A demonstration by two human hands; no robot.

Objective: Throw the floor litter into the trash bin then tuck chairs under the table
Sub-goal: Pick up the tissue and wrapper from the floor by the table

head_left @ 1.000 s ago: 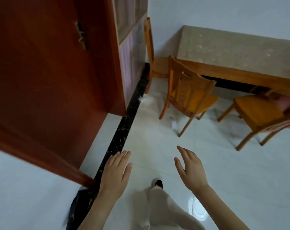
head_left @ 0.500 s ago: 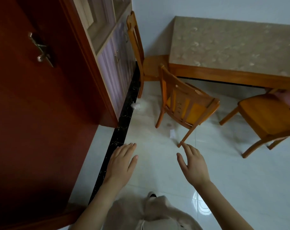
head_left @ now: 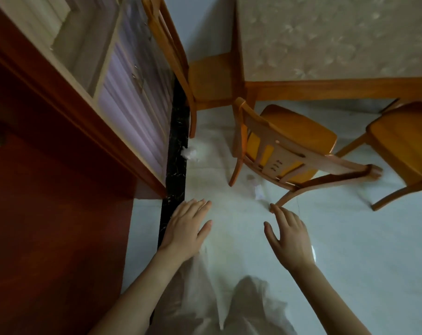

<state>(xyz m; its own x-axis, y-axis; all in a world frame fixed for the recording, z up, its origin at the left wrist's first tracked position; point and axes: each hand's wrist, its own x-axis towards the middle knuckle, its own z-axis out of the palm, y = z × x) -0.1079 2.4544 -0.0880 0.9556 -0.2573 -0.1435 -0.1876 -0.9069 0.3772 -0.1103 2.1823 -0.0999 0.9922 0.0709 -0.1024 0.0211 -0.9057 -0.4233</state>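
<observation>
Feed's dim, flat and cool, indoor ambient only, and I see no hard shadows. One bright glare spot on the floor [head_left: 313,254] just right of the right hand [head_left: 291,240]; the tiles show soft sheen around it. The red door [head_left: 48,213] at near left is very dark, with detail crushed. Heavy wide-angle warp: the cabinet [head_left: 132,97] and desk [head_left: 338,44] edges lean and bow toward the frame borders. Slight motion smear overall, and the floor litter [head_left: 190,153] is soft.
</observation>
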